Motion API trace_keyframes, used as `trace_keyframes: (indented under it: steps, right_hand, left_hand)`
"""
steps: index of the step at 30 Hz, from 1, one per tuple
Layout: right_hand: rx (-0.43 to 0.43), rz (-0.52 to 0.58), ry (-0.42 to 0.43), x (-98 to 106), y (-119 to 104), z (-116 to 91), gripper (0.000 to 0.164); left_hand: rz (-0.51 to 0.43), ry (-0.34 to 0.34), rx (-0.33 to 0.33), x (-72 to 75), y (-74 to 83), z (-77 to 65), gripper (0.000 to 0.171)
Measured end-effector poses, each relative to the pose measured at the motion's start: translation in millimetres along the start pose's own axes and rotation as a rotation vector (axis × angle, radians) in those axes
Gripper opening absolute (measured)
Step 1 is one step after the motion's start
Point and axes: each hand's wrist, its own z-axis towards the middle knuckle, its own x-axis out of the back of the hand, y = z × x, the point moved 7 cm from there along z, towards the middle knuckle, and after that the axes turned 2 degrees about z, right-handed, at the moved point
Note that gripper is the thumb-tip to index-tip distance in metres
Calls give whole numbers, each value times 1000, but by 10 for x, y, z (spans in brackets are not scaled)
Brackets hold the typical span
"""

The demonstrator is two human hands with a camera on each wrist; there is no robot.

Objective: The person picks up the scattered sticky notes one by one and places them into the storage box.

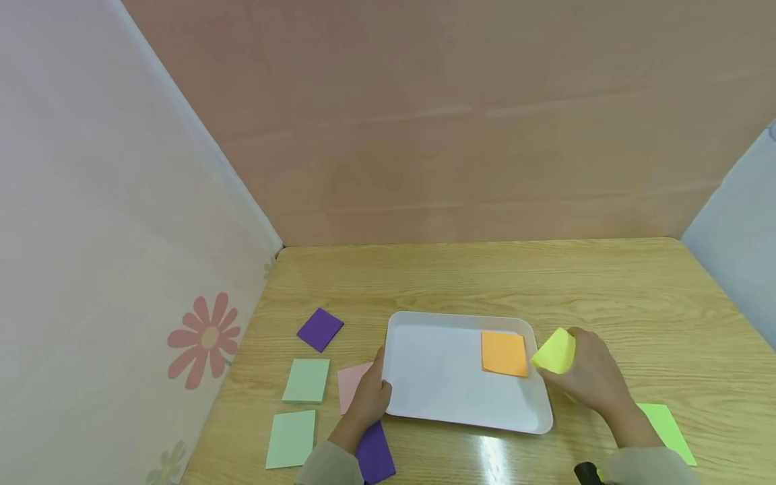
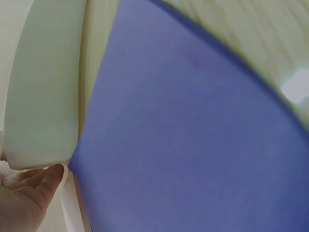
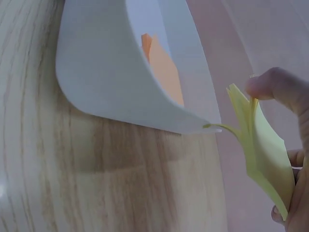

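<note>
A shallow white tray lies on the wooden table, and an orange sticky note pad sits toward its right end. My left hand grips the tray's left end; in the left wrist view the thumb and fingertips meet the tray's wall. Just beyond the tray's right rim, my right hand holds a yellow sticky note pad tilted up. The right wrist view shows this yellow pad bent, its sheets fanned apart, one loose sheet curling to the tray's corner.
Left of the tray lie a purple pad, two pale green pads and a partly covered pink pad. Another purple pad is under the left wrist. A bright green pad lies beside the right forearm.
</note>
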Motion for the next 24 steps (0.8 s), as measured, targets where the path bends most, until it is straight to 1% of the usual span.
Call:
trace_keyframes:
  steps: [5, 8, 12, 15, 16, 17, 21, 24]
  right_hand:
    - [14, -34, 32, 53, -54, 13, 81]
    - [15, -31, 41, 75, -94, 31, 80]
    - [14, 16, 19, 44, -170, 73, 72]
    - [22, 64, -10, -31, -234, 100, 65]
    - [26, 73, -21, -65, -253, 106, 66]
    - [36, 80, -27, -98, -273, 114, 63]
    - [85, 113, -49, -242, -337, 164, 44]
    - [134, 112, -63, -349, -374, 209, 42]
  left_hand:
    - [3, 0, -4, -7, -9, 4, 68]
    - [5, 3, -2, -6, -13, 4, 68]
    - [10, 7, -2, 3, -9, -1, 68]
    - [13, 8, -1, 6, -8, -4, 68]
    - [12, 9, -2, 5, -8, -4, 68]
    - [13, 9, -3, 6, -6, -5, 68]
    - [19, 9, -5, 2, 1, -5, 67]
    - [13, 5, -4, 4, 4, -3, 66]
